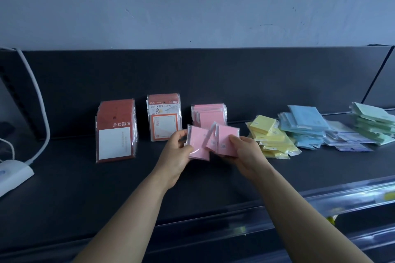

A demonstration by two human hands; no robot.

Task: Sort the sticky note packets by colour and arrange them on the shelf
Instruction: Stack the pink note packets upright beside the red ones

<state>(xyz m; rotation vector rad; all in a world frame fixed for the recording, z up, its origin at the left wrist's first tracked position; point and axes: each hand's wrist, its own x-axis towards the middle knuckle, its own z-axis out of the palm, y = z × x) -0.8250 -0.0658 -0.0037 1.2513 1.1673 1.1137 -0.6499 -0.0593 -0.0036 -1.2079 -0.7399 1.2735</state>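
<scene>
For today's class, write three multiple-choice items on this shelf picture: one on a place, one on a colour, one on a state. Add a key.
1. The pile of yellow plastic-wrapped sticky note packets lies:
A) right of the upright pink packet row
B) on the floor
C) in a drawer

2. The held plastic-wrapped packets are:
A) green
B) blue
C) pink

3. The left hand:
A) hangs empty
B) grips a packet
C) holds a pen

Key:
1. A, the pile sits to that row's right.
2. C, the wrappers show pink.
3. B, its fingers curl round one packet.
</scene>
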